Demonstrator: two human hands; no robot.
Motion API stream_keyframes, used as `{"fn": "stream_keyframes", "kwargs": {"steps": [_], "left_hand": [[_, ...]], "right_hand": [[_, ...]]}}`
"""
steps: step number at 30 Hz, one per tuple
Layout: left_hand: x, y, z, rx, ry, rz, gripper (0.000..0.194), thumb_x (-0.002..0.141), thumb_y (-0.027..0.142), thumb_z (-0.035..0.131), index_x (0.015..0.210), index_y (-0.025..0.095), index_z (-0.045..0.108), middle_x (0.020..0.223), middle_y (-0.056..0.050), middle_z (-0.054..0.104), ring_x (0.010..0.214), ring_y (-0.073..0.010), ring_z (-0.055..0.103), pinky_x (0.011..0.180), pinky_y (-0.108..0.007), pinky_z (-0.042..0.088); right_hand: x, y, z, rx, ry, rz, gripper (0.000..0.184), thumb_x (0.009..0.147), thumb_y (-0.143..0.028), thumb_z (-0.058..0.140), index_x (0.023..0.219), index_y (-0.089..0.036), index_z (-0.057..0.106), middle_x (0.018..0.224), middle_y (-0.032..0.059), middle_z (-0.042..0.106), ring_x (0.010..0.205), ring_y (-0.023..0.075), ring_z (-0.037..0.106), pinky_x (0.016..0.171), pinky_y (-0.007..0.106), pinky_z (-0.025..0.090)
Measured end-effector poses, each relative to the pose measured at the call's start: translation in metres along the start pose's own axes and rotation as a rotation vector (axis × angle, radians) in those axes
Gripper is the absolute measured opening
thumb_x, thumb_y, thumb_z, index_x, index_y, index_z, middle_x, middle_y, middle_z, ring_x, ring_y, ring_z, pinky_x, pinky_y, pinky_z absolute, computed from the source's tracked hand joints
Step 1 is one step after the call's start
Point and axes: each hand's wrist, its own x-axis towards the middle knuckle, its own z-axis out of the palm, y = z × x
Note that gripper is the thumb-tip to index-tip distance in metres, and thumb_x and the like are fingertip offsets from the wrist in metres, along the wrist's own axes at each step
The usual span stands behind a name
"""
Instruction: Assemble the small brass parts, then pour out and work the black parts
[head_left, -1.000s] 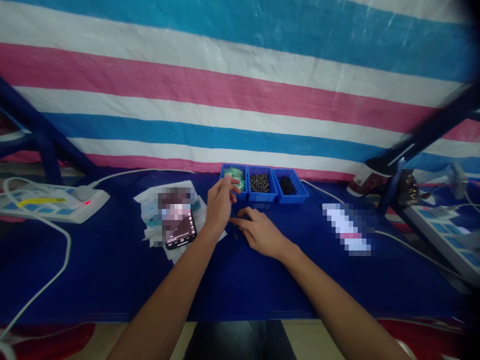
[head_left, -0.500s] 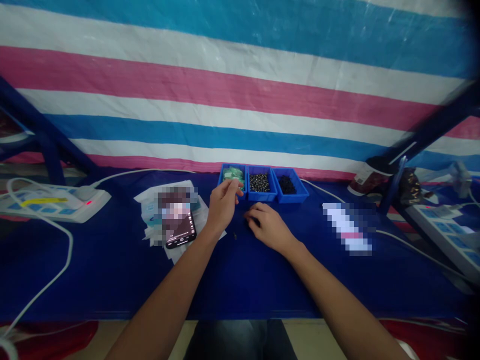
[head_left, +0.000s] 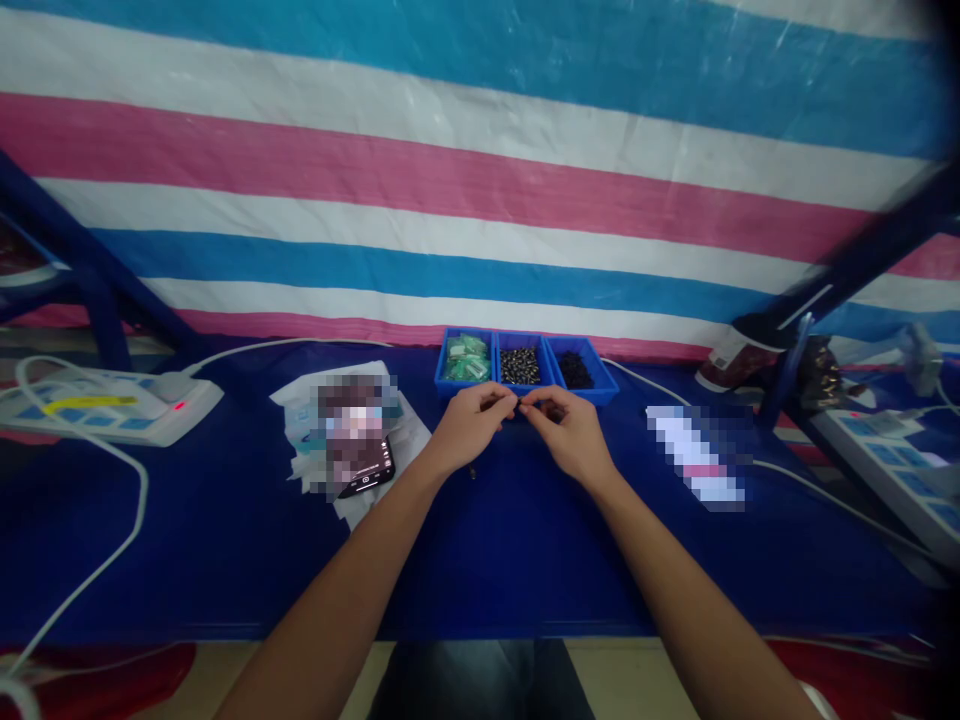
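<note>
My left hand (head_left: pixel 478 421) and my right hand (head_left: pixel 564 424) meet fingertip to fingertip above the blue table, just in front of the bins. Both are closed in a pinch. A tiny dark piece shows between the fingertips, too small to name. Behind my hands stand three blue bins side by side. The left bin (head_left: pixel 442 383) holds green pieces in clear wrapping, the middle bin (head_left: pixel 517 338) small shiny metal-and-black parts, and the right bin (head_left: pixel 604 395) small black parts. A small dark part (head_left: pixel 472 472) lies on the table near my left wrist.
To the left, a phone (head_left: pixel 367 474) with a partly blurred screen lies on crumpled white packaging (head_left: pixel 409 440). White power strips stand at the left (head_left: pixel 187 405) and right (head_left: pixel 877 460). A pixelated bright object (head_left: pixel 694 455) and a brownish cup (head_left: pixel 739 355) are at the right. Cables cross the table.
My left hand has come away from the green-filled bin, moving right and toward me. My right hand has shifted slightly right and lifted. Their fingertips now meet.
</note>
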Motion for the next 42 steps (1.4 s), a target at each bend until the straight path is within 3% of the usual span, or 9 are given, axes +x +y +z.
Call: {"fn": "stream_keyframes", "kwargs": {"steps": [7, 13, 21, 24, 30, 33, 36, 40, 42], "left_hand": [[0.000, 0.004, -0.001, -0.066, -0.014, -0.027, 0.016, 0.085, 0.031, 0.059, 0.083, 0.017, 0.066, 0.074, -0.002, 0.063, 0.066, -0.0121, 0.054, 0.062, -0.025, 0.042], [0.000, 0.006, -0.002, -0.115, -0.022, -0.104, 0.015, 0.083, 0.029, 0.059, 0.083, 0.016, 0.065, 0.070, -0.001, 0.060, 0.062, -0.0113, 0.052, 0.058, -0.024, 0.039], [-0.001, 0.006, -0.001, -0.119, -0.033, -0.110, 0.013, 0.084, 0.028, 0.059, 0.083, 0.015, 0.062, 0.076, -0.002, 0.063, 0.064, -0.0104, 0.052, 0.058, -0.024, 0.038], [-0.001, 0.007, 0.000, -0.120, 0.003, -0.103, 0.013, 0.084, 0.029, 0.060, 0.086, 0.016, 0.062, 0.074, -0.001, 0.060, 0.062, -0.0103, 0.052, 0.057, -0.024, 0.038], [0.003, 0.002, -0.005, -0.150, 0.176, -0.086, 0.021, 0.085, 0.039, 0.059, 0.088, 0.018, 0.061, 0.088, -0.003, 0.063, 0.064, -0.0104, 0.054, 0.052, -0.023, 0.037], [0.006, -0.001, -0.009, -0.182, 0.245, -0.097, 0.022, 0.084, 0.040, 0.060, 0.085, 0.018, 0.061, 0.085, -0.002, 0.063, 0.061, -0.0094, 0.052, 0.051, -0.022, 0.036], [0.008, -0.004, -0.012, -0.193, 0.316, -0.095, 0.023, 0.082, 0.040, 0.062, 0.085, 0.018, 0.062, 0.076, -0.001, 0.059, 0.060, -0.0100, 0.052, 0.050, -0.022, 0.035], [0.009, -0.006, -0.014, -0.207, 0.403, -0.068, 0.023, 0.082, 0.041, 0.063, 0.083, 0.018, 0.063, 0.073, 0.000, 0.058, 0.059, -0.0098, 0.051, 0.049, -0.022, 0.035], [0.009, -0.007, -0.015, -0.212, 0.431, -0.048, 0.022, 0.081, 0.041, 0.063, 0.082, 0.018, 0.063, 0.076, 0.000, 0.060, 0.060, -0.0095, 0.052, 0.050, -0.022, 0.035]], "right_hand": [[-0.002, 0.000, 0.001, -0.015, -0.017, -0.001, 0.021, 0.082, -0.030, 0.068, 0.100, -0.019, 0.069, 0.087, 0.0041, 0.073, 0.067, 0.0162, 0.061, 0.061, 0.028, 0.045], [-0.002, 0.001, 0.001, -0.027, -0.037, 0.017, 0.021, 0.086, -0.039, 0.065, 0.088, -0.019, 0.071, 0.083, 0.0046, 0.073, 0.071, 0.0185, 0.065, 0.067, 0.030, 0.048], [-0.001, 0.002, 0.001, 0.001, -0.078, -0.042, 0.018, 0.091, -0.030, 0.057, 0.094, -0.020, 0.071, 0.094, 0.0042, 0.073, 0.081, 0.0182, 0.065, 0.072, 0.029, 0.047], [-0.001, 0.000, -0.002, -0.017, -0.075, -0.018, 0.019, 0.093, -0.033, 0.053, 0.093, -0.019, 0.066, 0.084, 0.0023, 0.069, 0.071, 0.0158, 0.060, 0.064, 0.027, 0.043], [-0.002, -0.003, -0.004, -0.040, -0.197, 0.066, 0.040, 0.097, -0.044, 0.042, 0.066, -0.019, 0.049, 0.059, -0.0030, 0.049, 0.055, 0.0118, 0.046, 0.055, 0.026, 0.034], [-0.001, 0.002, -0.002, 0.070, -0.101, 0.123, 0.027, 0.093, -0.047, 0.051, 0.096, -0.020, 0.054, 0.069, -0.0039, 0.055, 0.055, 0.0116, 0.048, 0.055, 0.026, 0.037], [-0.001, 0.009, -0.002, 0.038, -0.052, 0.175, 0.053, 0.083, -0.047, 0.065, 0.124, -0.022, 0.043, 0.076, -0.0035, 0.061, 0.057, 0.0131, 0.053, 0.056, 0.027, 0.040], [-0.007, 0.006, 0.002, -0.179, -0.285, 0.070, 0.029, 0.086, -0.044, 0.063, 0.103, -0.021, 0.059, 0.068, -0.0024, 0.060, 0.060, 0.0141, 0.056, 0.057, 0.026, 0.038], [-0.012, 0.001, 0.008, -0.239, -0.422, -0.026, 0.026, 0.087, -0.044, 0.062, 0.100, -0.022, 0.063, 0.068, -0.0024, 0.060, 0.059, 0.0132, 0.055, 0.056, 0.026, 0.036]]}}
